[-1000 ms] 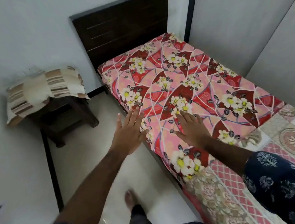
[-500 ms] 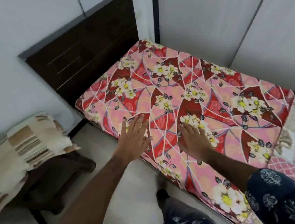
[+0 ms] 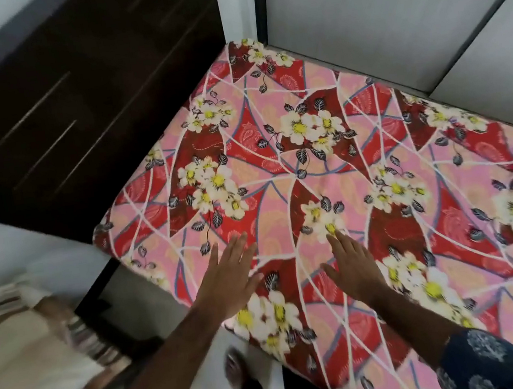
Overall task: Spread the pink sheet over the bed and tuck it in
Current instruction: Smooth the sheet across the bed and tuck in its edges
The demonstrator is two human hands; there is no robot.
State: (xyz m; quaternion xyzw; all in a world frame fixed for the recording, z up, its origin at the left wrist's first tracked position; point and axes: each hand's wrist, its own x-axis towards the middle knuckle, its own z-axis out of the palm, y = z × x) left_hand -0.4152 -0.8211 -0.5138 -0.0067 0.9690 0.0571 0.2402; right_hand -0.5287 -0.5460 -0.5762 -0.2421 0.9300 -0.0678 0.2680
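The pink sheet (image 3: 326,164), printed with red panels and white-yellow flowers, lies flat over the head end of the bed and wraps its near-left corner. My left hand (image 3: 230,277) lies flat with straight fingers on the sheet by the bed's near edge. My right hand (image 3: 353,263) lies flat on the sheet a little to the right, fingers pointing toward the headboard. Neither hand holds any cloth.
A dark wooden headboard (image 3: 71,105) stands at the bed's head, against the wall. Grey wardrobe panels (image 3: 387,11) run along the far side. A striped cushion on a dark stool (image 3: 38,340) sits at the lower left. My foot (image 3: 236,365) stands on the pale floor beside the bed.
I have moved toward the head of the bed. Both flat hands have slid along the sheet toward the headboard, and the uncovered patchwork at the foot end has left the view.
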